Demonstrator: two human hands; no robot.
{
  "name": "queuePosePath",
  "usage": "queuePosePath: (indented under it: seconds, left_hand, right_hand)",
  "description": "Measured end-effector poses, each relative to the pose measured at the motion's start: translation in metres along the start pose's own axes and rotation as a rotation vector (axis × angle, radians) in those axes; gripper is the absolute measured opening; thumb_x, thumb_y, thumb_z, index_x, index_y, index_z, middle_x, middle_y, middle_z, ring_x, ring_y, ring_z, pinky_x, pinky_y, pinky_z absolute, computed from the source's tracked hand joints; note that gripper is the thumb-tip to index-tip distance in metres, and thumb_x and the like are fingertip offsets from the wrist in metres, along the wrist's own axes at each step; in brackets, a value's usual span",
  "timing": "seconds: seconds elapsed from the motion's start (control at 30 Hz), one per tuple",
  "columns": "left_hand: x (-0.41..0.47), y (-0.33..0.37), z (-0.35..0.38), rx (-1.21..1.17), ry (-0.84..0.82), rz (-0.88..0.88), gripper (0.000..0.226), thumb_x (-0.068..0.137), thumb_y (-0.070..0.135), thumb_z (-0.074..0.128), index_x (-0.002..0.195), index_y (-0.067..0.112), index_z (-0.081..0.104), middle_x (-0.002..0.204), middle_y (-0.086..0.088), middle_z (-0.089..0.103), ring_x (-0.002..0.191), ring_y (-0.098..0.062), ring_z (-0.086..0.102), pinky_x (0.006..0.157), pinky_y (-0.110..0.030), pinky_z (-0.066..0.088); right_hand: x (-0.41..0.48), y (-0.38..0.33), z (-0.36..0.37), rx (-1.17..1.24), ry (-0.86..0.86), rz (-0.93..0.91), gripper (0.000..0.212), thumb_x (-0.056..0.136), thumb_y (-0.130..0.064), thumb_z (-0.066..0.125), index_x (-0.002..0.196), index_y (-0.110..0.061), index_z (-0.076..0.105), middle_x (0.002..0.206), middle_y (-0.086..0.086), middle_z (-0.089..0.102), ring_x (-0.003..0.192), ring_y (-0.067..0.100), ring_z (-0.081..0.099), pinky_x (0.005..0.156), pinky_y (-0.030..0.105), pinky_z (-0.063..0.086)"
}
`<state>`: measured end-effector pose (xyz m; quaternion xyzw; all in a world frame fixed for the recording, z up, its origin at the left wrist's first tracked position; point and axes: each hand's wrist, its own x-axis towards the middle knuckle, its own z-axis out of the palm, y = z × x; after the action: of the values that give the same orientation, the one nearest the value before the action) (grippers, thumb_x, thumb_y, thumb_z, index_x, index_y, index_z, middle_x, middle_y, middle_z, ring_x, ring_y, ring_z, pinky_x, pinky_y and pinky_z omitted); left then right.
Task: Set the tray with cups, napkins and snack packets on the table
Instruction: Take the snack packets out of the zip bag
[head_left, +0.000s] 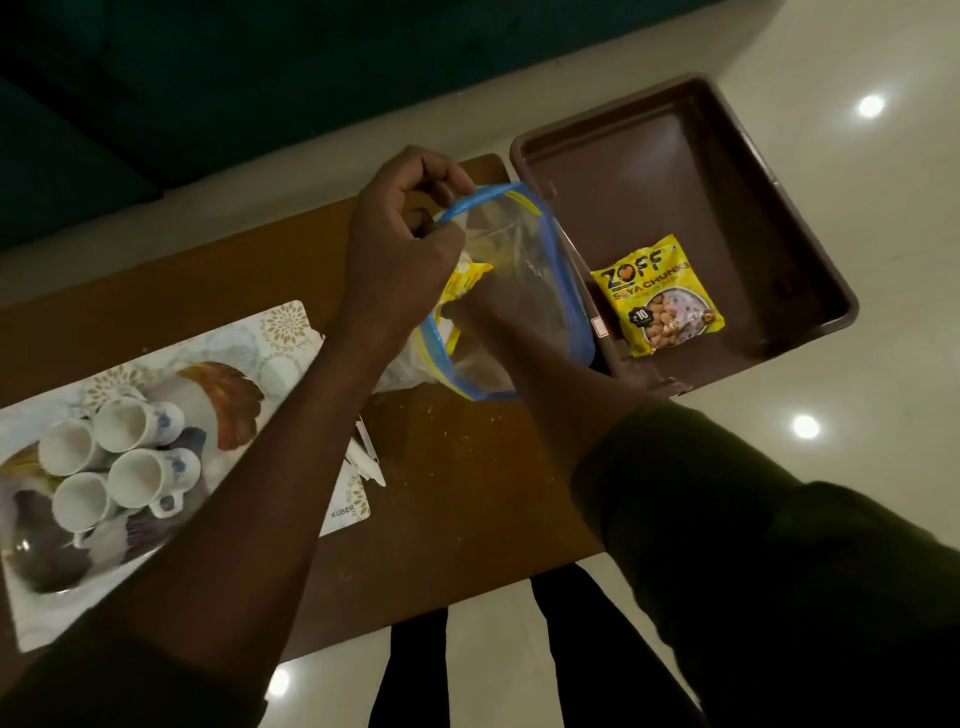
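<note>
A brown rectangular tray (649, 130) sits at the table's right end, with one yellow snack packet (657, 296) lying in it. My left hand (405, 234) pinches the blue rim of a clear zip bag (524, 270) and holds its mouth open. My right hand (478, 322) is plunged inside the bag next to another yellow packet (462, 283); whether its fingers grip the packet is hidden by the plastic. Several white cups (130, 457) with blue flowers lie on a patterned mat at the left. White folded napkins (366, 457) lie partly under my left forearm.
The patterned mat (291, 327) covers the left part of the brown wooden table (457, 493). A steel bowl (41, 561) rests on the mat's near corner. Glossy floor tiles surround the table, and a dark sofa stands behind it.
</note>
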<state>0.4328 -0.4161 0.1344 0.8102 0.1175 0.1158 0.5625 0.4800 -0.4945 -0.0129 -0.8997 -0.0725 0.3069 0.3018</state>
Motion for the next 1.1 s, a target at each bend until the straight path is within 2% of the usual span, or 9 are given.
queuePosePath:
  seconds: [0.13, 0.33, 0.43, 0.53, 0.6, 0.73, 0.83, 0.97, 1.1]
  left_hand:
    - [-0.006, -0.004, 0.004, 0.069, 0.033, -0.018, 0.031, 0.066, -0.008, 0.051, 0.092, 0.006, 0.062, 0.097, -0.009, 0.062, 0.091, -0.023, 0.061, 0.07, -0.031, 0.051]
    - [-0.007, -0.001, 0.014, 0.161, 0.078, 0.035, 0.023, 0.069, 0.0, 0.054, 0.09, 0.004, 0.063, 0.096, -0.004, 0.055, 0.086, -0.02, 0.058, 0.065, -0.017, 0.044]
    - [-0.008, -0.001, 0.021, 0.205, 0.112, 0.041, 0.02, 0.07, -0.001, 0.055, 0.087, 0.005, 0.063, 0.096, -0.001, 0.049, 0.087, -0.013, 0.054, 0.065, -0.006, 0.039]
    - [-0.009, -0.002, 0.028, 0.221, 0.149, 0.027, 0.02, 0.07, -0.004, 0.055, 0.085, 0.006, 0.063, 0.097, -0.003, 0.048, 0.091, -0.014, 0.054, 0.067, -0.004, 0.038]
    - [-0.008, -0.001, 0.033, 0.22, 0.158, 0.014, 0.02, 0.071, -0.004, 0.055, 0.085, 0.007, 0.063, 0.099, -0.004, 0.049, 0.093, -0.018, 0.056, 0.068, -0.006, 0.039]
    - [-0.003, 0.004, 0.04, 0.236, 0.198, 0.007, 0.025, 0.07, -0.007, 0.053, 0.088, 0.007, 0.063, 0.1, -0.002, 0.048, 0.093, -0.018, 0.056, 0.071, -0.006, 0.039]
    - [0.002, 0.009, 0.046, 0.252, 0.211, 0.031, 0.026, 0.069, -0.005, 0.051, 0.089, 0.006, 0.063, 0.1, -0.002, 0.048, 0.089, -0.013, 0.053, 0.068, -0.004, 0.038]
    - [0.01, 0.012, 0.054, 0.284, 0.22, 0.045, 0.025, 0.07, -0.006, 0.05, 0.089, 0.005, 0.063, 0.101, -0.003, 0.047, 0.09, -0.012, 0.052, 0.068, -0.003, 0.036]
    - [0.009, 0.009, 0.066, 0.295, 0.199, 0.04, 0.026, 0.072, -0.008, 0.052, 0.091, 0.006, 0.063, 0.103, 0.0, 0.046, 0.093, -0.012, 0.053, 0.068, -0.003, 0.038]
  right_hand:
    - [-0.012, -0.013, -0.009, 0.21, 0.085, 0.058, 0.019, 0.083, -0.034, 0.055, 0.073, -0.018, 0.057, 0.078, 0.002, 0.061, 0.091, 0.026, 0.065, 0.085, 0.041, 0.053]
    - [-0.045, -0.026, -0.073, 0.248, 0.021, 0.142, 0.021, 0.082, -0.026, 0.065, 0.073, -0.01, 0.055, 0.062, 0.0, 0.053, 0.053, 0.01, 0.054, 0.03, 0.012, 0.034]
    - [-0.071, -0.027, -0.111, 0.225, -0.056, 0.121, 0.018, 0.079, -0.024, 0.068, 0.069, -0.013, 0.059, 0.065, -0.001, 0.06, 0.057, 0.012, 0.062, 0.047, 0.021, 0.052]
    - [-0.092, -0.022, -0.148, 0.435, -0.057, 0.076, 0.011, 0.071, -0.01, 0.068, 0.076, 0.0, 0.067, 0.072, 0.007, 0.066, 0.067, 0.022, 0.066, 0.059, 0.03, 0.054]
    - [-0.102, -0.017, -0.174, 0.588, -0.08, 0.121, 0.023, 0.068, -0.004, 0.063, 0.088, 0.005, 0.066, 0.084, 0.016, 0.063, 0.076, 0.032, 0.062, 0.071, 0.041, 0.05]
    - [-0.106, -0.009, -0.214, 0.692, 0.07, 0.183, 0.016, 0.068, 0.001, 0.055, 0.058, -0.012, 0.055, 0.047, -0.001, 0.054, 0.042, 0.017, 0.053, 0.052, 0.024, 0.044]
    - [-0.099, 0.008, -0.235, 0.654, 0.276, 0.197, 0.019, 0.063, 0.003, 0.054, 0.056, -0.014, 0.048, 0.037, -0.005, 0.041, 0.033, 0.014, 0.041, 0.044, 0.014, 0.035]
    - [-0.081, 0.059, -0.246, 0.501, 0.414, 0.244, 0.014, 0.065, -0.003, 0.054, 0.072, -0.013, 0.062, 0.061, 0.003, 0.055, 0.051, 0.016, 0.052, 0.05, 0.024, 0.041]
    - [-0.059, 0.12, -0.24, 0.277, 0.517, 0.469, 0.029, 0.074, -0.012, 0.055, 0.098, -0.006, 0.07, 0.096, 0.014, 0.06, 0.092, 0.028, 0.063, 0.081, 0.037, 0.056]
